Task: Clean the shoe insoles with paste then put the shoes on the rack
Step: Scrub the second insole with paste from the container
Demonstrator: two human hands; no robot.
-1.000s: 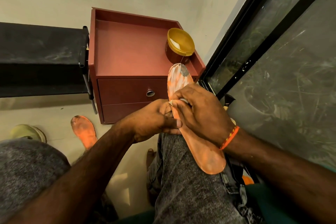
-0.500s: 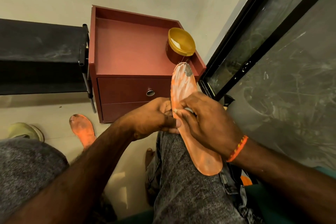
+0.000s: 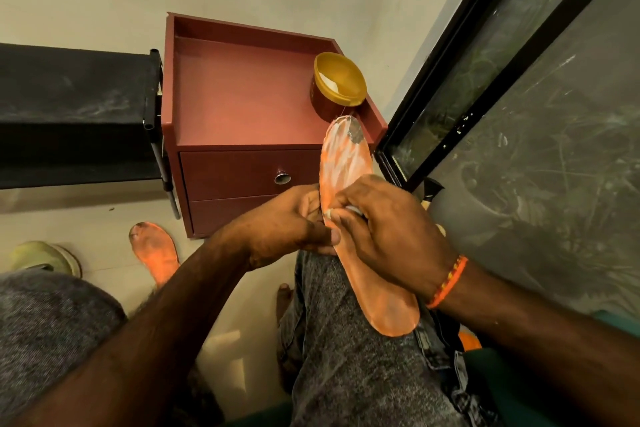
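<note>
An orange insole (image 3: 346,163) smeared with white paste lies along my right thigh, toe end pointing away. My left hand (image 3: 287,222) grips its left edge at the middle, thumb on top. My right hand (image 3: 384,236) presses a small white wad, mostly hidden under the fingers, onto the insole's middle. A second orange insole (image 3: 156,253) lies on the floor to the left. A brown tub with a yellow lid (image 3: 339,87) stands on the red cabinet (image 3: 242,94). A pale green shoe (image 3: 45,258) sits at the far left.
A black rack shelf (image 3: 76,107) stands left of the cabinet, against the wall. A black-framed glass door (image 3: 519,80) runs along the right. Pale floor (image 3: 86,225) shows between my knees. The cabinet has a drawer with a round knob (image 3: 282,178).
My right hand slid back and forth a little along the insole's middle, rubbing it. The left hand kept its grip in the same place.
</note>
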